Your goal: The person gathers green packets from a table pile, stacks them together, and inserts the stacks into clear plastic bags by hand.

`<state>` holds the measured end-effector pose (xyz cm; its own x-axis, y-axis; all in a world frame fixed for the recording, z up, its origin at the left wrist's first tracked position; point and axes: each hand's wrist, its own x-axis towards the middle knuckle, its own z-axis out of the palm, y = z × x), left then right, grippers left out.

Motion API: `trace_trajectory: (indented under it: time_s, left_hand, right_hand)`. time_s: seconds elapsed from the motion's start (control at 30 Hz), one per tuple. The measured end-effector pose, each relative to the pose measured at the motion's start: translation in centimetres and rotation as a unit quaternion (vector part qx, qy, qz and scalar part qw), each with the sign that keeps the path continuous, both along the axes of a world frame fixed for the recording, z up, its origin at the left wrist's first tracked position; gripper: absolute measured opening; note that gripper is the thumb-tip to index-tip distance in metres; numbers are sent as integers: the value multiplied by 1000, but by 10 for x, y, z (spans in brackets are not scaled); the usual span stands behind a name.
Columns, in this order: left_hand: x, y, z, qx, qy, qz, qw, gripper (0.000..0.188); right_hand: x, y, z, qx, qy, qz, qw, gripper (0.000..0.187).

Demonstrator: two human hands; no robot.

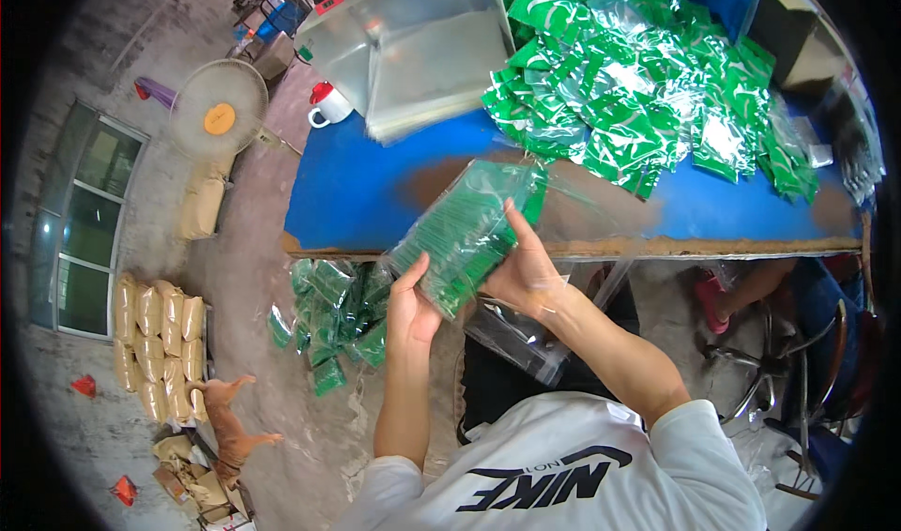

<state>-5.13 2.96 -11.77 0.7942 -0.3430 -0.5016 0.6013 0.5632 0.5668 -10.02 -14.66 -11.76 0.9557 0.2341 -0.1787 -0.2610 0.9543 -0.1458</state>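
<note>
Between my two hands is a clear plastic bag (462,223) filled with a row of flat green packets, tilted over the table's front edge. My left hand (413,304) grips its lower left corner, thumb on top. On the right side, my right hand (522,266) holds the bag with the thumb laid over the plastic and the other fingers underneath, mostly hidden. A large heap of loose green packets (615,90) covers the back right of the blue table (328,189). Clear plastic lies across my lap (516,339).
A stack of clear bags (436,71) lies at the back left, near a white mug (328,106) with a red lid. Filled green bags (343,311) are piled on the floor at left. Beyond stand a fan (219,109), tan sacks (160,343) and a brown dog (228,428).
</note>
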Motion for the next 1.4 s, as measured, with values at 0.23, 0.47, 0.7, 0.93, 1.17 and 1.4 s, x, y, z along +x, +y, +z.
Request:
trace_trajectory:
  time_s: [0.23, 0.47, 0.7, 0.93, 1.17, 1.4]
  left_hand:
    - [7, 23, 7, -32, 5, -44, 999, 34]
    - [15, 52, -9, 21, 27, -45, 998, 35]
    - [-14, 30, 17, 85, -113, -19, 990, 36]
    - [2, 43, -8, 8, 23, -62, 998, 43]
    - [8, 53, -12, -94, 28, -48, 994, 45]
    - [-31, 31, 45, -9, -124, 4, 992, 44]
  right_hand:
    - [14, 7, -8, -96, -41, 123, 987, 57]
    - [13, -14, -29, -152, 57, 71, 984, 57]
    - [27, -8, -54, -344, 95, 10, 934, 53]
    - [17, 8, -39, -334, 171, -51, 926, 55]
    - [9, -6, -15, -273, 56, 56, 959, 60]
    - [8, 1, 13, -396, 135, -37, 908, 55]
